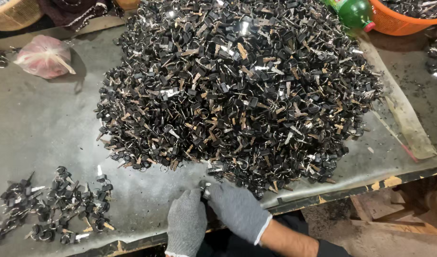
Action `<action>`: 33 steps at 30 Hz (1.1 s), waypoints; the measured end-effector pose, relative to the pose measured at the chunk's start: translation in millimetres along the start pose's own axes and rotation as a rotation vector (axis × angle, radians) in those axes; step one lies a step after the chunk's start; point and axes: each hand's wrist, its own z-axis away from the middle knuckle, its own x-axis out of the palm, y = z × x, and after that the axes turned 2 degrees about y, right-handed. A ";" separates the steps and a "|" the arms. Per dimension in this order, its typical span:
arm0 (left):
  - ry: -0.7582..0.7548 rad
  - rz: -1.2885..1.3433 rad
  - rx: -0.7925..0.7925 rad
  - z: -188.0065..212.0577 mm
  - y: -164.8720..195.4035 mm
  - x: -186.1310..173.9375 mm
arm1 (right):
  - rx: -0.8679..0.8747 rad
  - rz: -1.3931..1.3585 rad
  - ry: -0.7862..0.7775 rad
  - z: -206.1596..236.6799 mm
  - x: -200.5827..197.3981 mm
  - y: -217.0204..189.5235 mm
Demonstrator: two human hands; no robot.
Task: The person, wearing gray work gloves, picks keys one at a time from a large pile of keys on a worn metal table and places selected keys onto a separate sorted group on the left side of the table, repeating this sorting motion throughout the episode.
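Note:
A large heap of black-headed keys on metal rings (237, 85) covers the middle of a grey sheet-covered table (42, 128). My left hand (186, 223) and my right hand (237, 209), both in grey knit gloves, meet at the table's near edge. Together they pinch one small key and ring piece (205, 189) between the fingertips, right beside the heap's front edge. A smaller spread of similar keys (52, 204) lies at the near left.
A pink plastic bag (44, 56) lies at the far left. An orange basket (404, 19) with more keys and a green bottle (354, 12) stand at the far right. A woven basket (14, 13) sits at the far left corner. The table edge (351, 190) runs diagonally at the right.

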 end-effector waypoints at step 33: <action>0.154 -0.056 0.146 4.3 -0.9 5.4 | 0.057 -0.143 -0.156 -6.1 -5.5 17.1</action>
